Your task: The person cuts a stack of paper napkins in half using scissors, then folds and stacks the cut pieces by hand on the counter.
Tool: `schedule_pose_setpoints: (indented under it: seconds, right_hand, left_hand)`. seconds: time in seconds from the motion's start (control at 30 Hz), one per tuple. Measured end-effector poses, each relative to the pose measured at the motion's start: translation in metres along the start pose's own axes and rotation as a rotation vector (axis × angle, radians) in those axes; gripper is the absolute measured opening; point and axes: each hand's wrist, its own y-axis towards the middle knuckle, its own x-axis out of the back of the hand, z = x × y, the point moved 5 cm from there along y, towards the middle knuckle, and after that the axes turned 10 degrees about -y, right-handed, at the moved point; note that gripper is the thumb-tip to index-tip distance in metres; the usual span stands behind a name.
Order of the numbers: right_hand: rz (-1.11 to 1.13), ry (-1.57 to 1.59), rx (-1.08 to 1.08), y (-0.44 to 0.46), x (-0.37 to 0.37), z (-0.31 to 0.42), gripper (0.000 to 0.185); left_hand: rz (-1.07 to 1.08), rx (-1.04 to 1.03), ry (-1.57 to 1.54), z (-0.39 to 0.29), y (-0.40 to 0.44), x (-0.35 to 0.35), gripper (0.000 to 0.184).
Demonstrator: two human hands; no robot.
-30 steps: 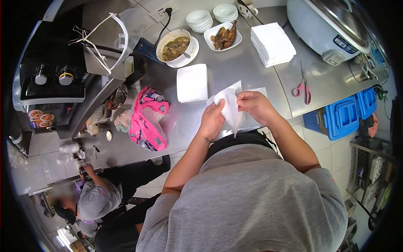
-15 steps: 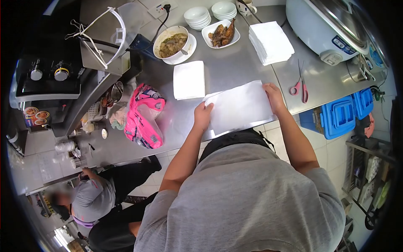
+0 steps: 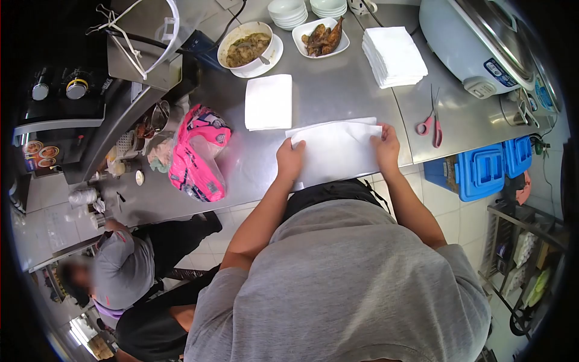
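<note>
White paper sheets [image 3: 338, 151] lie flat near the counter's front edge, one slightly offset behind another. My left hand [image 3: 291, 158] grips their left edge, thumb on top. At the right edge my right hand [image 3: 386, 148] pinches the sheets, its fingers curled at the upper right corner. Beyond my left hand sits a small square stack of white paper [image 3: 268, 102]. A thicker white stack [image 3: 393, 57] is farther back on the right. Pink-handled scissors [image 3: 436, 130] lie right of my right hand.
A pink plastic bag [image 3: 202, 157] is at the left. Behind are a bowl of food [image 3: 247, 47], a plate of fried fish [image 3: 322, 39] and stacked white bowls [image 3: 287, 13]. A large cooker [image 3: 476, 45] stands back right. Another person [image 3: 123, 265] is at lower left.
The sheet my hands held up bunched a second ago was spread flat half a second ago. Since then my right hand has drawn slightly inward along the right edge.
</note>
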Motion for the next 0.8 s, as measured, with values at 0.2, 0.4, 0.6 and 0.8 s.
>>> schedule_pose_setpoints:
  seconds: [0.2,0.4,0.6,0.8]
  right_hand:
    - [0.166,-0.188,-0.059,0.034,0.009,0.016,0.032]
    - [0.181,-0.179,-0.088,0.042,0.008,0.004,0.032]
    - [0.125,-0.163,-0.038,0.043,0.008,0.005,0.022]
    - [-0.002,-0.427,0.070,0.041,0.009,0.024,0.024]
  left_hand:
    - [0.046,0.010,0.193,-0.020,0.002,0.015,0.028]
    - [0.054,0.036,0.168,-0.010,0.011,0.016,0.028]
    - [0.022,-0.025,0.189,-0.016,0.011,0.017,0.027]
    - [0.060,0.112,0.123,-0.016,0.011,0.017,0.027]
